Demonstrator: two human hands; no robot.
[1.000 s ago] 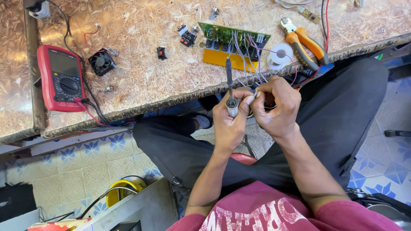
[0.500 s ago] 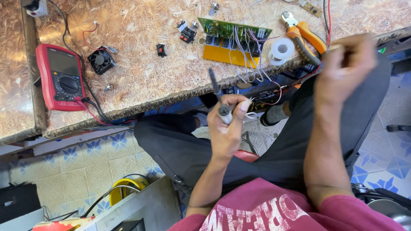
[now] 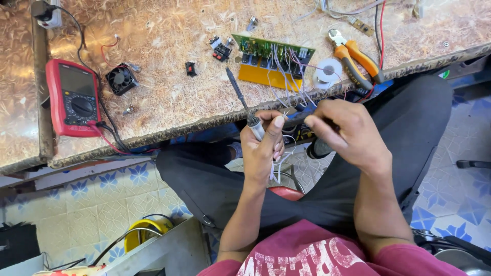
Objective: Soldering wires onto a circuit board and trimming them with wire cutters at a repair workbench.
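Soldering iron [image 3: 244, 105], left hand [image 3: 263, 145], red multimeter [image 3: 73, 98]

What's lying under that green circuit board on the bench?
Under the green circuit board lies a yellow plate, its front edge sticking out onto the bench. White wires cross over both. The board covers the rest of the plate, so nothing more shows.

Red multimeter [image 3: 71, 97] at left of speckled tabletop [image 3: 169, 76], black leads trailing off its lower end. Small black fan [image 3: 121, 79] just beside it. Orange-handled pliers [image 3: 356, 60] at right edge, white solder spool [image 3: 328, 70] beside them. Yellow cable reel [image 3: 146, 231] on blue-patterned tile floor [image 3: 87, 199] below
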